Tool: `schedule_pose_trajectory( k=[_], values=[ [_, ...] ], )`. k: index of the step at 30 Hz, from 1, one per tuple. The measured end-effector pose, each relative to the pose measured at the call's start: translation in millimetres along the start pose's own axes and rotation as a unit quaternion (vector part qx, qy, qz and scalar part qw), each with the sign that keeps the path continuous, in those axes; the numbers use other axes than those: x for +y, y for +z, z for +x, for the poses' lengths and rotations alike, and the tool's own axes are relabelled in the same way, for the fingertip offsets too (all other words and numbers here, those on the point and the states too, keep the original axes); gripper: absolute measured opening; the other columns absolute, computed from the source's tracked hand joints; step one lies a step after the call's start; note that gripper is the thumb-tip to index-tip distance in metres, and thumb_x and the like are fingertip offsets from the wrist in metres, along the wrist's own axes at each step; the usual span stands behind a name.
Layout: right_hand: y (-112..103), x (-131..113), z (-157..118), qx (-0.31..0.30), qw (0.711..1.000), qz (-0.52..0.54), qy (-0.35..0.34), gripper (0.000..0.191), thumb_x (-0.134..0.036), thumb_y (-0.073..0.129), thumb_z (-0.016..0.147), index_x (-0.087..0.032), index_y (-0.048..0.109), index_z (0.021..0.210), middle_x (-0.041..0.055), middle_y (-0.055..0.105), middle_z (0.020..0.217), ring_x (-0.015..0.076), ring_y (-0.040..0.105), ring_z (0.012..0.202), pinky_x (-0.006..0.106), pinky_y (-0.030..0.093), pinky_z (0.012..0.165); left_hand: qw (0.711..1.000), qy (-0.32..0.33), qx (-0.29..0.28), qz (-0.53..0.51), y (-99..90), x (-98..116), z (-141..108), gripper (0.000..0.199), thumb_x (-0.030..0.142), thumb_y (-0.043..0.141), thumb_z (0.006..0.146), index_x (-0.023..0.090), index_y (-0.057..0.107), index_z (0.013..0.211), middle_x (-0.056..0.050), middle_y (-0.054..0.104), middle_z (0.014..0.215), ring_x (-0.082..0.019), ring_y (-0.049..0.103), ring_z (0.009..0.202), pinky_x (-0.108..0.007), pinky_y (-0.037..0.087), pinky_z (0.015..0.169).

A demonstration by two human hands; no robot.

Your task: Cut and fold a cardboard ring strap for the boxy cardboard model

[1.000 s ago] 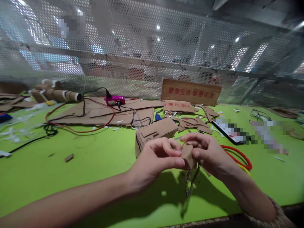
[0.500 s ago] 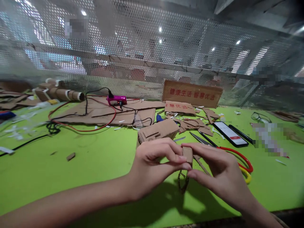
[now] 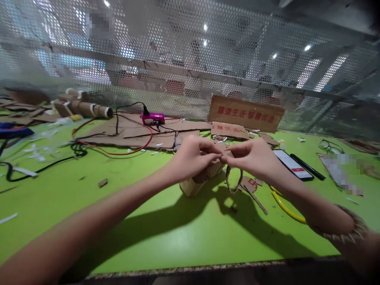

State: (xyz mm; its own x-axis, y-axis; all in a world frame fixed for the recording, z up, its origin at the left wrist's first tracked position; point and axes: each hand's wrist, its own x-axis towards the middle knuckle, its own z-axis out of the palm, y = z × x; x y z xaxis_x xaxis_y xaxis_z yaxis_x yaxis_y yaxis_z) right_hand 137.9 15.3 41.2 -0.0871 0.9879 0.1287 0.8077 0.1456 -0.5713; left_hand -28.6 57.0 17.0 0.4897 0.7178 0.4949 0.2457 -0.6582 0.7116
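Note:
My left hand (image 3: 196, 156) and my right hand (image 3: 252, 156) meet fingertip to fingertip above the table. Between them both hands pinch a small cardboard piece (image 3: 227, 153), mostly covered by the fingers. A curved cardboard loop (image 3: 242, 179) hangs just below the right fingertips; whether it is joined to the pinched piece is hard to see. Under my left hand stands a cardboard box (image 3: 191, 188), partly hidden by that hand. A flat cardboard scrap with a red print (image 3: 248, 183) and a thin cardboard strip (image 3: 257, 201) lie below my right hand.
Yellow scissor handles (image 3: 286, 208) show beside my right forearm. Farther right lie a phone (image 3: 292, 164), a black pen (image 3: 307, 167) and glasses (image 3: 331, 147). A magenta device (image 3: 152, 118) with cables rests on cardboard sheets (image 3: 133, 136). Perforated metal mesh (image 3: 178, 51) rises behind.
Both hands have moved up and away from me with the small cardboard piece, now over the box. The view has shifted slightly, and my right forearm now covers much of the scissors.

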Motion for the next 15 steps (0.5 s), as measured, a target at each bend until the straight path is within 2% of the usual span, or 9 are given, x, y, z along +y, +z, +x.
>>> schedule_pose_trajectory(
  k=[3,5,10,15],
  values=[
    [0,-8,20,-0.007,0.998,-0.056,0.023,0.015,-0.027,0.064,0.066,-0.014,0.070,0.061,-0.0028,0.044,0.046,0.0075,0.031,0.043,0.025,0.022,0.041,0.998,0.024,-0.054,0.034,-11.1,-13,19,0.012,0.006,0.065,0.070,0.014,0.074,0.067,-0.004,0.074,0.068,-0.018,0.066,0.068,-0.026,0.050,0.066],
    [1,-12,31,-0.010,0.995,-0.094,0.037,0.015,-0.025,0.066,0.063,-0.013,0.066,0.052,-0.0045,0.035,0.042,0.0076,0.026,0.043,0.026,0.019,0.041,0.994,0.051,-0.085,0.056,-16.8,-20,30,0.007,0.008,0.071,0.065,0.015,0.074,0.064,-0.006,0.074,0.077,-0.020,0.065,0.078,-0.029,0.049,0.076],
    [4,-17,43,-0.025,0.987,-0.151,0.054,0.017,-0.030,0.069,0.061,-0.015,0.064,0.054,-0.0013,0.043,0.044,0.0117,0.038,0.046,0.027,0.025,0.042,0.980,0.093,-0.151,0.085,-21.5,-36,44,0.004,0.013,0.070,0.068,0.015,0.074,0.067,-0.008,0.072,0.088,-0.020,0.065,0.083,-0.031,0.048,0.080],
    [3,-14,41,-0.033,0.985,-0.166,0.043,0.022,-0.028,0.067,0.063,-0.017,0.060,0.046,0.0001,0.044,0.044,0.0123,0.039,0.045,0.028,0.025,0.041,0.971,0.106,-0.189,0.100,-17.8,-40,43,0.013,0.022,0.064,0.075,0.013,0.073,0.074,-0.009,0.073,0.088,-0.020,0.066,0.085,-0.028,0.049,0.078]
  ],
)
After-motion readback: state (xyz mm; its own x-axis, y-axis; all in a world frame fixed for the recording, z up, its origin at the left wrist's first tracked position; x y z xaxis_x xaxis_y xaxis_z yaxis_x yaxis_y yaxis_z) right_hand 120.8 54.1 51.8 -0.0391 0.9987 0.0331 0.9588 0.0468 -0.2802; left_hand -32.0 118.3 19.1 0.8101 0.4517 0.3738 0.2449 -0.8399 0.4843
